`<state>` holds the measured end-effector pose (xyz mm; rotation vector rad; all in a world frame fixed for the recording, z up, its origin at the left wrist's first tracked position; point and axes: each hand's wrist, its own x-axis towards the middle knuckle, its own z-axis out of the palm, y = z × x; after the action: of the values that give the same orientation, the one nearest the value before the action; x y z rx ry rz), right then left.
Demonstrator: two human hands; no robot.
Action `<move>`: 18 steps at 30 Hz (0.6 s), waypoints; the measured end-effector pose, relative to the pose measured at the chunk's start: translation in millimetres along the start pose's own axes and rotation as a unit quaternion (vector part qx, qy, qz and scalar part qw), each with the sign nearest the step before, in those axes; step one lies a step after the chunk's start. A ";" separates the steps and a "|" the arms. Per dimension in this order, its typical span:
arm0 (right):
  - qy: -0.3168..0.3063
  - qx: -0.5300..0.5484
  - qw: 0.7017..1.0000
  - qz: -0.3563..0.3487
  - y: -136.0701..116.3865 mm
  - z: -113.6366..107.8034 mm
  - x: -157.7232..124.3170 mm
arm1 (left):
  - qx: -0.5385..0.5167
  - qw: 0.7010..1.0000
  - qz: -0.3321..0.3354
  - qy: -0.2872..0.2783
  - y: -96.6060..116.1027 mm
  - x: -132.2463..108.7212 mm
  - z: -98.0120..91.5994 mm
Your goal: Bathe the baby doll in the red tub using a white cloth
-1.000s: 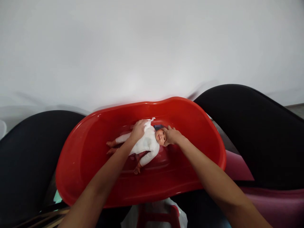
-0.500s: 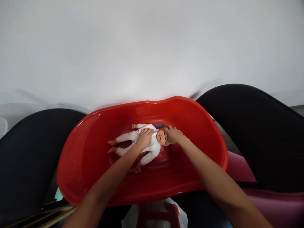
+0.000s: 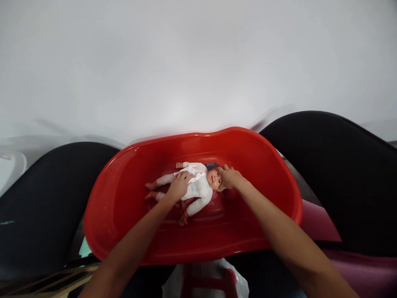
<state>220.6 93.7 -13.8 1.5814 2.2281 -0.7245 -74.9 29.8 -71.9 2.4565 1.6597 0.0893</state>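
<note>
A baby doll (image 3: 201, 188) in a white outfit lies on its back in a red baby bathtub (image 3: 107, 207), its head to the right and bare feet to the left. My right hand (image 3: 230, 178) is curled around the crown of the doll's head. Over the doll's belly, my left hand (image 3: 180, 185) is closed, fingers bent and pressed down. Loose white fabric shows by its fingertips; whether it is a separate cloth or part of the outfit I cannot tell. Beside the doll's head, a dark blue-grey patch (image 3: 211, 166) is partly hidden.
Black chair backs or seats stand left (image 3: 40, 207) and right (image 3: 338, 178) of the tub. A pale wall (image 3: 186, 66) rises behind it. Below the near rim is a red stool (image 3: 208, 282). A pink surface (image 3: 319, 221) lies at the right.
My left hand has slid from the doll's chest down toward its belly and legs. My right hand stays at the head. The view has shifted slightly, putting the tub further right.
</note>
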 end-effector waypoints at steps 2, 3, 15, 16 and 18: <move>0.002 0.000 1.000 0.001 0.2 1.0 0.9 | -0.019 0.999 -0.032 0.009 2.0 1.4 -3.8; 0.003 0.000 1.000 0.000 0.5 1.5 1.4 | -0.034 0.998 -0.048 0.018 6.5 3.4 -6.2; 0.003 -0.021 1.000 -0.002 -1.1 -1.3 -0.3 | -0.062 0.997 0.038 -0.019 70.4 8.2 1.5; 0.001 -0.021 1.000 0.002 -1.6 -2.1 -0.9 | -0.059 0.996 0.055 -0.029 65.3 5.2 -0.4; -0.001 -0.014 1.000 0.008 -2.0 -3.1 -1.4 | -0.050 0.995 0.073 -0.045 55.7 -1.9 -6.5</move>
<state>219.3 93.8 -10.0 1.5826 2.2117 -0.6862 -25.6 8.5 -55.5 2.4646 1.4033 0.0774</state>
